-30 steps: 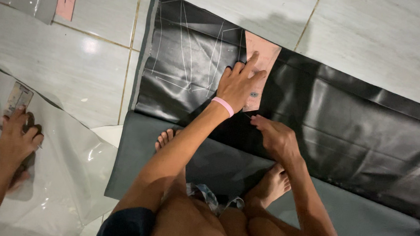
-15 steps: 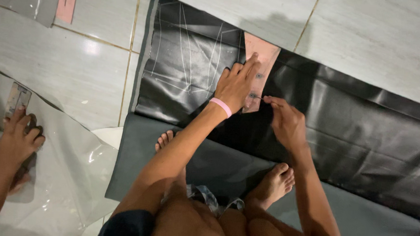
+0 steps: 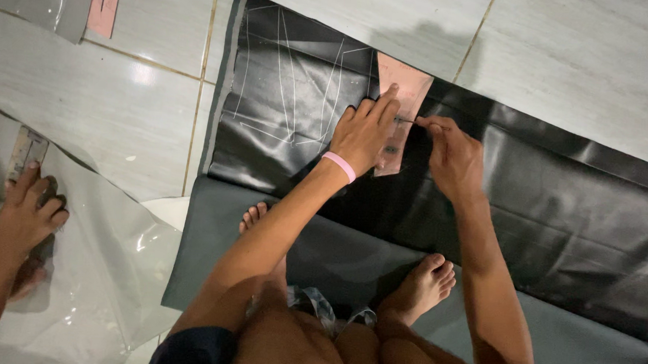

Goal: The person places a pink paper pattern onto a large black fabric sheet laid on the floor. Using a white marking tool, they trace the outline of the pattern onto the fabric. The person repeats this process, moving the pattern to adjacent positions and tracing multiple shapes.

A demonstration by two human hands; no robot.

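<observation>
Head view, the only one there is. The left hand [image 3: 363, 132] lies spread flat, fingers pressed down on a pink paper template [image 3: 405, 90] that sits on the shiny black sheet [image 3: 560, 194], up around 12 o'clock from the person's knees. The right hand [image 3: 451, 155] sits just at 3 o'clock of the left one, fingertips pinched together on a thin marking tool [image 3: 408, 121] whose tip touches the template's right edge.

My take on doing this bit well: keep the flat hand's weight close to the edge being traced so the paper can't creep, hold the tool snug against the edge, and draw in one steady pull instead of short scratches. That glossy sheet looks slippery, so I'd guess the template slides easily.

Counts:
- one pink template under the hand, plus another pink strip [image 3: 104, 1] way off at 10 o'clock on clear plastic
- one black sheet, with several white traced outlines [image 3: 292, 84] at 9 o'clock of the template
- one grey-green sheet [image 3: 596, 351] under the feet
- two bare feet
- one other person's hand [image 3: 27, 214] far at 8 o'clock, resting on clear film [image 3: 135, 268]
</observation>
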